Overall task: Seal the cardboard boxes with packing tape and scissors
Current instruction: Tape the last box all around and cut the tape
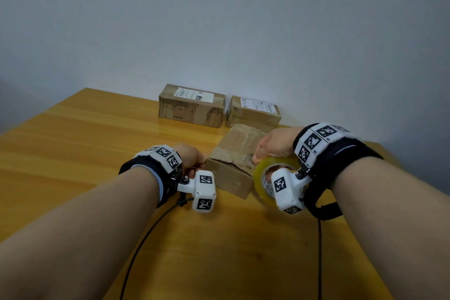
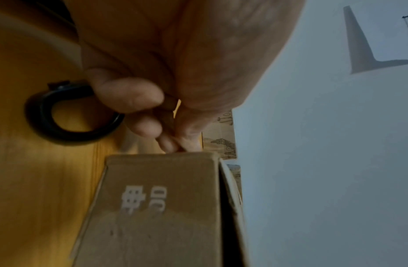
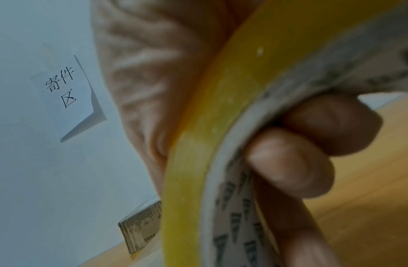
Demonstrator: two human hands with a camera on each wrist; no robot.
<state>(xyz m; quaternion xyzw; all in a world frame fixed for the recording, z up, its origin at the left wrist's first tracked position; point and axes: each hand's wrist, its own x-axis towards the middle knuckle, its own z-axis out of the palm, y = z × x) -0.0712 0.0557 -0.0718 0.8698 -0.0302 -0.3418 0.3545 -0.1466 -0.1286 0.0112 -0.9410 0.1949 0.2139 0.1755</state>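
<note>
Nearest, the right hand (image 1: pixel 275 145) grips the tape roll (image 1: pixel 264 179): its fingers (image 3: pixel 292 162) curl through the printed paper core while the palm wraps the glossy yellowish outer band, so the roll stands on edge just right of the open box (image 1: pixel 237 153). That worn brown cardboard box lies between the two hands, its long axis running away from the person and slightly to the right, with the creased top flaps meeting along that same line; the seam therefore lies to the left of the roll, which is the nearer of the two tools to it. On the other side the left hand (image 1: pixel 192 157) is curled at the box's near left corner, fingertips (image 2: pixel 168 144) bunched against the cardboard edge and apparently pinching something there (a tape end, I would guess, though nothing shows it), and a black scissor loop (image 2: pixel 70 115) lies on the glossy wooden table (image 1: pixel 85 134) just beside those fingers. Farther back, against the pale wall, two taped boxes (image 1: pixel 192 105) with white labels sit side by side.
</note>
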